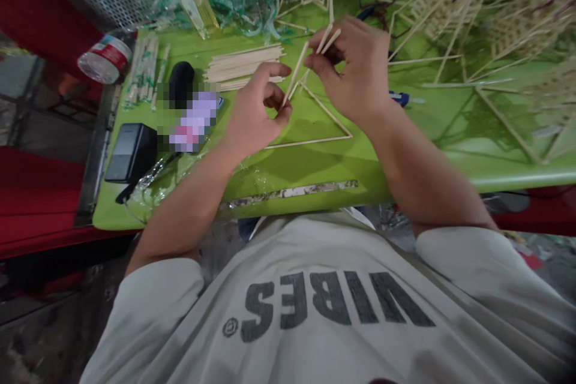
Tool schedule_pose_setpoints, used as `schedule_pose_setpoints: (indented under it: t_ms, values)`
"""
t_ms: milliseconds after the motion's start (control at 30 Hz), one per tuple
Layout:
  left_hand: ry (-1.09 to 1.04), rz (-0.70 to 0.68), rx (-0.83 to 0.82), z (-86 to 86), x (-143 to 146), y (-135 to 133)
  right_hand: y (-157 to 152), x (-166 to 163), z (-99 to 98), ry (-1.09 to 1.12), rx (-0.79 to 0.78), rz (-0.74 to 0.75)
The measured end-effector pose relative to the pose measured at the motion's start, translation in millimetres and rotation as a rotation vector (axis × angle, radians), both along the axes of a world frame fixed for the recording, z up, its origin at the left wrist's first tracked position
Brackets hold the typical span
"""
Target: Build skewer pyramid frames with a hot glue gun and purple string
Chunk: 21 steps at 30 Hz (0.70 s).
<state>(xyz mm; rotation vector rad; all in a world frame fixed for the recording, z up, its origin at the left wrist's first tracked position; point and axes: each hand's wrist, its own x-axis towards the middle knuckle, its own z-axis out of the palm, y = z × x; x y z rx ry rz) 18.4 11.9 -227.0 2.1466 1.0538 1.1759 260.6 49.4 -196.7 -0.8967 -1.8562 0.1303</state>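
Note:
My left hand [256, 111] pinches the lower end of a thin wooden stick [294, 75] above a green table [315, 168]. My right hand [355, 69] is closed on the upper ends of a few sticks [327, 41] beside it. Under both hands lies a triangle of sticks [324, 126] flat on the table; the held sticks meet near its upper corner. A bundle of loose sticks [243, 63] lies just left of my left hand.
A black box [130, 153], a black object [180, 81] and a blurred-out item lie at the left. A plastic bottle [105, 59] rests at the table's far left corner. Stick frameworks [454, 0] crowd the back and right. A blue pen [400, 98] lies right of my hand.

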Motion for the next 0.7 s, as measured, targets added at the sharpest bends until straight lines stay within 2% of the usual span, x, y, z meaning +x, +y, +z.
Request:
schedule_pose_setpoints:
  t_ms: [300, 433, 567, 700]
  values:
    - [-0.045, -0.045, 0.078, -0.2, 4.0, 1.6, 1.5, -0.3, 1.0, -0.091, -0.068, -0.070]
    - [-0.043, -0.046, 0.077, 0.0, 3.9, 1.5, 8.5, 14.4, 8.8, -0.095, -0.074, -0.100]
    - [-0.030, -0.033, 0.066, 0.0, 2.6, 2.1, 20.9, 40.0, 13.7, -0.200, -0.151, -0.093]
    - [-0.025, -0.047, 0.049, 0.7, 2.5, 1.9, 32.8, 50.7, 4.8, -0.261, -0.314, -0.072]
